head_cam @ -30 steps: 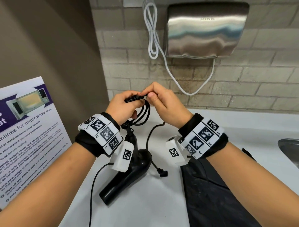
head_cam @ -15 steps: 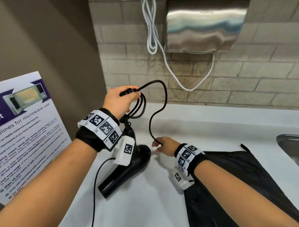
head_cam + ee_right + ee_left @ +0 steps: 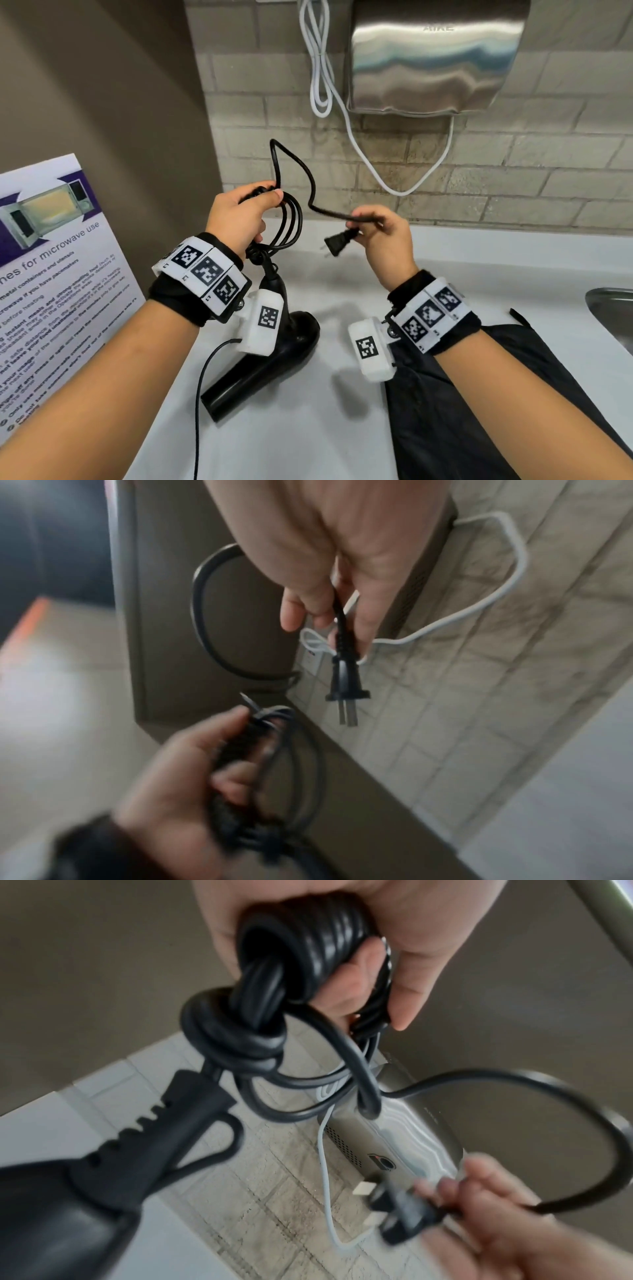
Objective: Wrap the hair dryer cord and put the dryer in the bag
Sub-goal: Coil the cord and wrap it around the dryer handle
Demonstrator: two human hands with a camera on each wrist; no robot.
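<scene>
Left hand [image 3: 239,219] grips glossy coiled cord [image 3: 291,222]; right hand [image 3: 387,236] pinches plug [image 3: 339,243].

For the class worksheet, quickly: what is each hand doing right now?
Left hand: fingers curled round the coiled loops of the black hair dryer cord.
Right hand: fingers pinch the cord just behind its plug, prongs free.

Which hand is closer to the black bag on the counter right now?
Right. The right hand holds the plug above the counter, just beyond the bag; the left hand grips the coiled cord farther left, over the dryer.
</scene>
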